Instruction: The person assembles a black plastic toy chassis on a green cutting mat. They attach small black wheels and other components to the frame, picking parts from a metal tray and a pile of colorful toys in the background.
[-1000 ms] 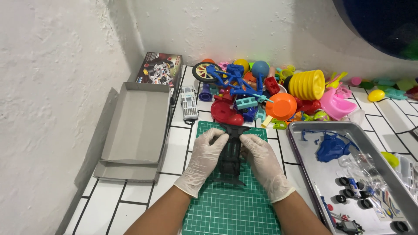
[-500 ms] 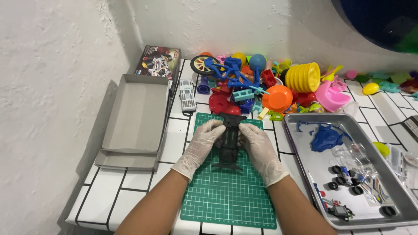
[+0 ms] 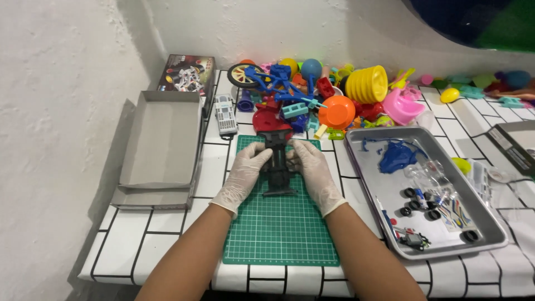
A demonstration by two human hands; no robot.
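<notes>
Little has shifted since earlier: both gloved hands, left hand (image 3: 245, 170) and right hand (image 3: 312, 167), still grip the dark plastic toy-car chassis (image 3: 277, 167) on the green cutting mat (image 3: 278, 234). Wheels remain unfitted in the metal tray (image 3: 368, 184) at three o'clock.

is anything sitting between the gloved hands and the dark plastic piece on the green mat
Nothing visible does. The left hand and right hand already grip the dark plastic chassis piece from either side on the green cutting mat; the toy pile lies behind it.
</notes>
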